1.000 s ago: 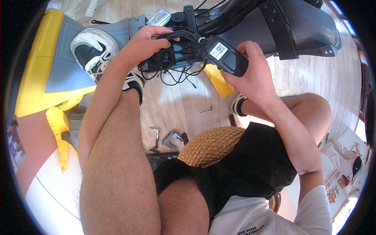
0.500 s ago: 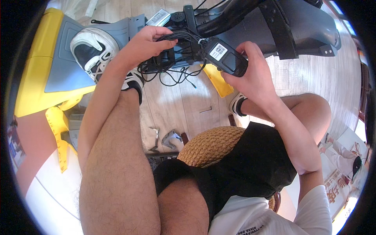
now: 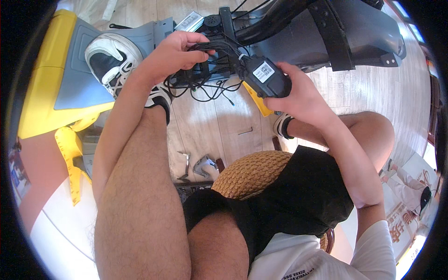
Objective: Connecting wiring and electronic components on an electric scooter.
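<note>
My right hand (image 3: pixel 305 97) grips a black controller box (image 3: pixel 278 85) by its far end, thumb along the near edge and fingers behind. On the box's upper face is a white label (image 3: pixel 263 72) with a square code. A bundle of black cables (image 3: pixel 223 48), tied with a white band, runs from the box to my left hand (image 3: pixel 173 57). Thumb and fingers of that hand close around the bundle. Loose black wires (image 3: pixel 205 95) dangle below it, one ending in a small teal connector (image 3: pixel 232 103). Behind stands a grey vehicle body with a black metal frame (image 3: pixel 227 28).
A yellow and grey panel (image 3: pixel 42 88) lies left, under my shoe (image 3: pixel 112 60). Yellow parts (image 3: pixel 70 154) sit near it. Metal brackets (image 3: pixel 204 165) and a small rod (image 3: pixel 245 131) lie on the wooden floor. A woven stool (image 3: pixel 249 175) is between my legs.
The controller box has turned in my right hand and shifted slightly down, its label now tilted differently. My left hand has stayed almost in place on the cables.
</note>
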{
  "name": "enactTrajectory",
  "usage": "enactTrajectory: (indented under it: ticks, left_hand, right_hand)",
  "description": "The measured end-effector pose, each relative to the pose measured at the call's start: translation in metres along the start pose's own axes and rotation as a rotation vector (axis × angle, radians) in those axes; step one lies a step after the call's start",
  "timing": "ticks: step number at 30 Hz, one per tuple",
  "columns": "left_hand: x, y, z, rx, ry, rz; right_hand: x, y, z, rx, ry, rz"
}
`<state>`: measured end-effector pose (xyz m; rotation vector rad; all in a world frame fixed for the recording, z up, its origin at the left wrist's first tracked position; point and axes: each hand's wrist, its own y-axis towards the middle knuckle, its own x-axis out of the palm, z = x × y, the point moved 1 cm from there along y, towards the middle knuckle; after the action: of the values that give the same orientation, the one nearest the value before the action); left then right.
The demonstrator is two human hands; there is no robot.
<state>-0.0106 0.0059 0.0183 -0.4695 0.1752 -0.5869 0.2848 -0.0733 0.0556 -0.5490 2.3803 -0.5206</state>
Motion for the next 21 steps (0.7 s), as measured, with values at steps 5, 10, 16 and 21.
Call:
enactTrajectory:
  ticks: [5, 10, 16, 21]
  left_hand:
    - [-0.004, -0.007, 0.012, -0.033, 0.342, 0.008]
    - [0.012, -0.038, 0.037, -0.310, 0.685, -0.073]
    - [0.034, -0.066, 0.047, -0.311, 0.617, -0.409]
    - [0.031, -0.059, 0.070, -0.359, 0.669, -0.481]
  right_hand:
    - [-0.014, -0.008, -0.014, 0.101, 0.312, -0.144]
    - [-0.049, -0.028, -0.021, -0.030, 0.347, -0.285]
    - [-0.054, -0.039, -0.006, -0.301, 0.219, -0.633]
    - [-0.051, -0.041, -0.001, -0.315, 0.195, -0.621]
